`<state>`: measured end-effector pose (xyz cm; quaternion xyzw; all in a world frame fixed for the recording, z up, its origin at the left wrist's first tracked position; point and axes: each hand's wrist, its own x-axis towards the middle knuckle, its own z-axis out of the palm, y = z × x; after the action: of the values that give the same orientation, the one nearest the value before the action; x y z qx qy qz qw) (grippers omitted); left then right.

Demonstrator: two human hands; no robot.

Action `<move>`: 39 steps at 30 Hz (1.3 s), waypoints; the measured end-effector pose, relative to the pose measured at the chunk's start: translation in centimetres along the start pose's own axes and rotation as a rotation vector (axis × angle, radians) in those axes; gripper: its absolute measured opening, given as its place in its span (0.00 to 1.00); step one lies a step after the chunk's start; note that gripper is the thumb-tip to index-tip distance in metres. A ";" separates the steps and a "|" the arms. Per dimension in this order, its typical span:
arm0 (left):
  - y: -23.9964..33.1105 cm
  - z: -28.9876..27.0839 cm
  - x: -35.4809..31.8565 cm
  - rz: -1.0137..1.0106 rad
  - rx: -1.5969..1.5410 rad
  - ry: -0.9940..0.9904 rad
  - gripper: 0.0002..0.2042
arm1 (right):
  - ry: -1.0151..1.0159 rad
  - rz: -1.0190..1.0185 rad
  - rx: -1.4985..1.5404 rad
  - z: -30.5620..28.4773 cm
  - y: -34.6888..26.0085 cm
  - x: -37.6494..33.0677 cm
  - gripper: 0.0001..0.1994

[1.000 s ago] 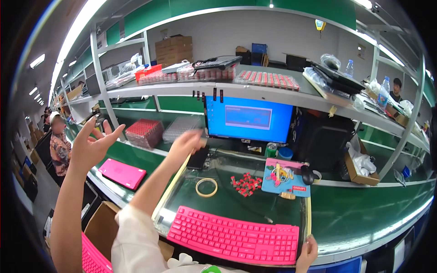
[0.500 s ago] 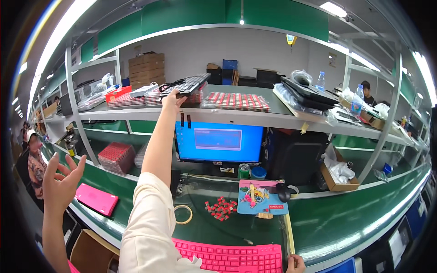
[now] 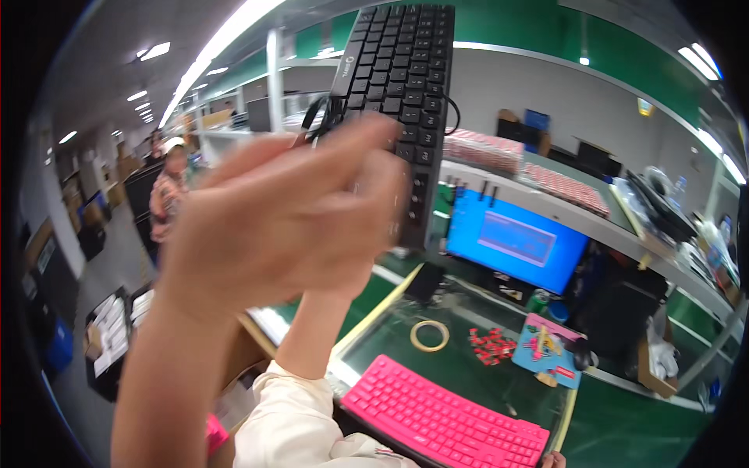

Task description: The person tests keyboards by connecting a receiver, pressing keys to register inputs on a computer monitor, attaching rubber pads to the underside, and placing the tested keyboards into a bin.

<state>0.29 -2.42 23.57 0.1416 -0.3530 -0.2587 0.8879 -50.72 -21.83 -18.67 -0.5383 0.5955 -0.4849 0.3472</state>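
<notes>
A black keyboard is held upright, close in front of the camera, keys facing me. My left hand fills the middle of the view, fingers curled on the keyboard's lower left edge and on its looped black cable. My right forearm, in a cream sleeve, rises from the lower edge to the keyboard's underside. That hand is mostly hidden behind my left hand.
On the glass-topped green bench lie a pink keyboard, a tape roll, small red parts and a blue card with tools. Behind stand a blue-lit monitor and a shelf with red trays. A person stands far left.
My right hand reached up to the upper shelf and brought the black keyboard down close to my face. My left hand moved in from the left and took hold of it.
</notes>
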 end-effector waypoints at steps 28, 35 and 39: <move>6.0 -15.3 -13.5 0.261 0.879 0.372 0.17 | -0.081 -0.235 0.102 2.0 -12.0 -6.2 0.11; -9.9 -14.9 -18.9 -0.753 1.757 -0.001 0.26 | -0.205 -0.462 -0.249 3.6 -15.8 -8.8 0.14; -9.7 -15.6 -18.3 -0.811 1.558 0.118 0.28 | -0.251 -0.416 -0.240 3.2 -15.5 -8.6 0.16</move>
<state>-3.54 0.84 -1.88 0.8346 -0.3053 -0.2320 0.3954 -41.41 -13.28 -5.76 -0.7422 0.4778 -0.4011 0.2450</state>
